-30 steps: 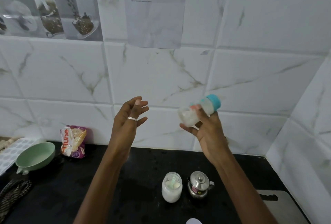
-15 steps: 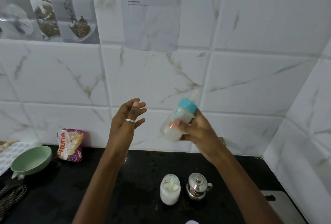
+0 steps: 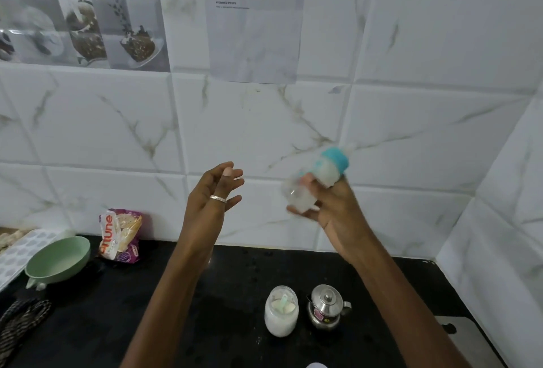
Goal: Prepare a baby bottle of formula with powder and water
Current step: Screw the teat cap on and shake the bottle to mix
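Observation:
My right hand (image 3: 332, 206) grips a clear baby bottle (image 3: 318, 175) with a teal collar, held high in front of the tiled wall. The bottle is blurred, tilted with its teat up to the right, and milky white liquid fills it. My left hand (image 3: 213, 191) is raised beside it at the same height, fingers relaxed and apart, holding nothing; a ring sits on one finger. Below on the black counter stand a glass jar of white powder (image 3: 281, 313) with a pale green scoop inside and a small lidded steel pot (image 3: 326, 307).
A green bowl (image 3: 58, 259) and a snack packet (image 3: 120, 235) sit at the counter's back left. A striped cloth (image 3: 20, 320) lies at the front left. A grey board (image 3: 467, 335) lies at the right near the corner wall. A paper sheet (image 3: 255, 18) hangs on the tiles.
The bottle swings in my right hand: teat far right, then tilted left and closer to my left hand, now back to the right. My left hand stays raised.

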### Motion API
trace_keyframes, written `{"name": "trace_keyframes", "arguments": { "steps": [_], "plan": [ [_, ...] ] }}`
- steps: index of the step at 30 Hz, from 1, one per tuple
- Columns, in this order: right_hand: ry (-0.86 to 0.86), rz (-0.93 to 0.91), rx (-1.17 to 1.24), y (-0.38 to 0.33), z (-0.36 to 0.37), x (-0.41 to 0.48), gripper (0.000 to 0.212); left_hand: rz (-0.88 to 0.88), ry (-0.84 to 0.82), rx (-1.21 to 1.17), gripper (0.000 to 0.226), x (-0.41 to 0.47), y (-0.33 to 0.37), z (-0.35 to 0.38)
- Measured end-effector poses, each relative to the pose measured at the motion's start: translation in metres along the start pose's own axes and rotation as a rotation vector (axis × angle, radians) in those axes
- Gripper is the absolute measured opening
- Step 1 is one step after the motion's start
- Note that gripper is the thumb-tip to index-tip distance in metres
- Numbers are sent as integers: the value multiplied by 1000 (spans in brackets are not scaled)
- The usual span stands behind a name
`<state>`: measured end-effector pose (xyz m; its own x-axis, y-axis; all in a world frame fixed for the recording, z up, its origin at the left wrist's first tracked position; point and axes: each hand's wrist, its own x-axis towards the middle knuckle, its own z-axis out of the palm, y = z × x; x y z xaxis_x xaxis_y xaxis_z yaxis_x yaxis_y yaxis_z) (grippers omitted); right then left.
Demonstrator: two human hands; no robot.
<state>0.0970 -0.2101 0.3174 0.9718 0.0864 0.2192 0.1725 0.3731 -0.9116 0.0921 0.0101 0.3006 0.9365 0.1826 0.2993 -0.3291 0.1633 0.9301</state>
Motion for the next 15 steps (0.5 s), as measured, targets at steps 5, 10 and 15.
{"name": "trace_keyframes", "arguments": {
  "steps": [5,10,15],
  "plan": [
    [1,-1,1,0,-4,-2,71,-3,-14,2,46,-1,-2,2],
    [-44,38,-136,5,-1,-3,64,-9,-2,-1,45,0,-1,2],
    [83,-47,71,-4,-10,1,83,-14,-7,-7,43,-1,0,2]
  ]
}}
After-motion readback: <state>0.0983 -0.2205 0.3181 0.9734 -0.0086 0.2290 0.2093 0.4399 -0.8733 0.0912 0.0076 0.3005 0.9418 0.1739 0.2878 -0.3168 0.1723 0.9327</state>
